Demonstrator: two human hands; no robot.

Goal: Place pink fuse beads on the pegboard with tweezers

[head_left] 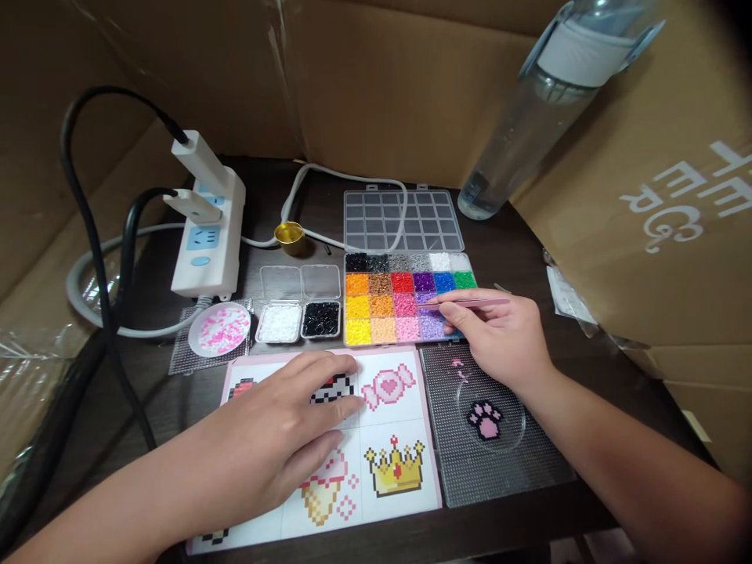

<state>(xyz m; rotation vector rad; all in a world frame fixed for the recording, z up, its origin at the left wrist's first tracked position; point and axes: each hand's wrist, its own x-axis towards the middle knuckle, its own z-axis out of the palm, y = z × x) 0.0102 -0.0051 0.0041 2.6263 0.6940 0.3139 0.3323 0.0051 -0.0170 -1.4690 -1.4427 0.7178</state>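
Note:
My left hand (287, 427) lies with fingers apart on a pattern sheet (381, 439) of pixel pictures: a pink candy, a crown, an ice cream, others partly covered. Pink tweezers (475, 303) are pinched in my right hand (511, 337). Their tips reach over the compartmented bead box (381, 345), at the border of a pink and a purple compartment; whether they grip a bead is too small to tell. Below that hand lies a clear pegboard (546, 462) with a round clear plate, a black-and-pink bead paw (487, 421) and a few pink beads (457, 363).
Two small open boxes hold white beads (279, 323) and black beads (320, 318). A dish of pink and white beads (219, 329), a gold cup (290, 235), a power strip (208, 235) with cables and a tall water bottle (522, 133) stand around. Cardboard walls (376, 78) enclose the table.

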